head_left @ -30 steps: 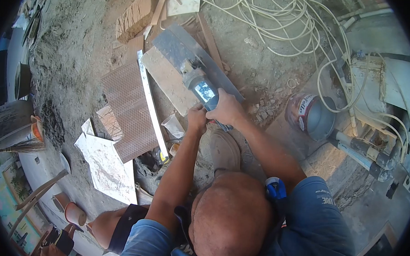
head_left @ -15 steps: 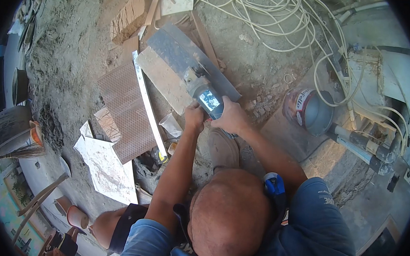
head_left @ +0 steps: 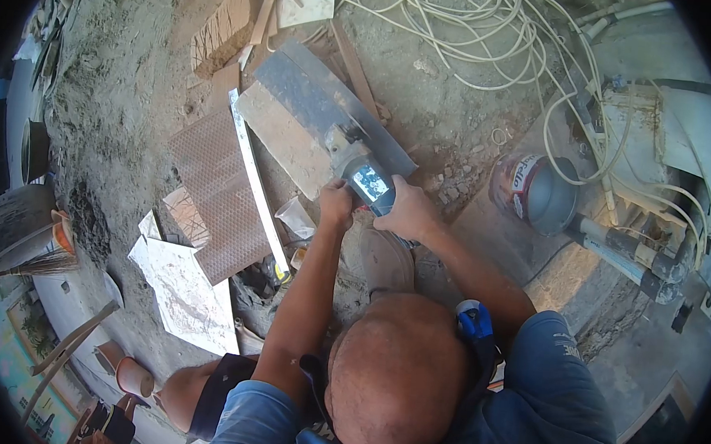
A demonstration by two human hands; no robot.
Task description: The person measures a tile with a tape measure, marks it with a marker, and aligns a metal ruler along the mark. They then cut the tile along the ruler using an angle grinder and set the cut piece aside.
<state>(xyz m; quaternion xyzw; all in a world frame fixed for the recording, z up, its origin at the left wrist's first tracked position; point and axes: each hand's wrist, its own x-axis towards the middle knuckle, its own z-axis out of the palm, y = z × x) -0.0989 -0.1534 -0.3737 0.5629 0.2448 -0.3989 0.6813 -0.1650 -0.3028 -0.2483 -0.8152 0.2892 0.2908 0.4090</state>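
An angle grinder (head_left: 370, 183) with a shiny label on its dark body sits over two overlapping slabs. My right hand (head_left: 411, 212) is wrapped round the rear of the grinder's body. On its other side my left hand (head_left: 336, 204) is a closed fist against the tool, apparently on its side handle, which is hidden. The grinder's metal head (head_left: 344, 144) lies at the border between a dark grey slab (head_left: 307, 82) and a beige slab (head_left: 275, 130). Its disc cannot be made out. My shoe (head_left: 387, 261) is just below the grinder.
Left of the slabs lie a metal straightedge (head_left: 251, 178), a textured brown tile (head_left: 222, 188), a white broken tile (head_left: 190, 293) and a plastic cup (head_left: 296, 216). Coiled cable (head_left: 468, 19) spreads at the top. A paint bucket (head_left: 551, 198) and pipes (head_left: 630, 249) are on the right.
The grinder and my right hand have shifted slightly to the right and down along the slabs. My left hand has barely moved.
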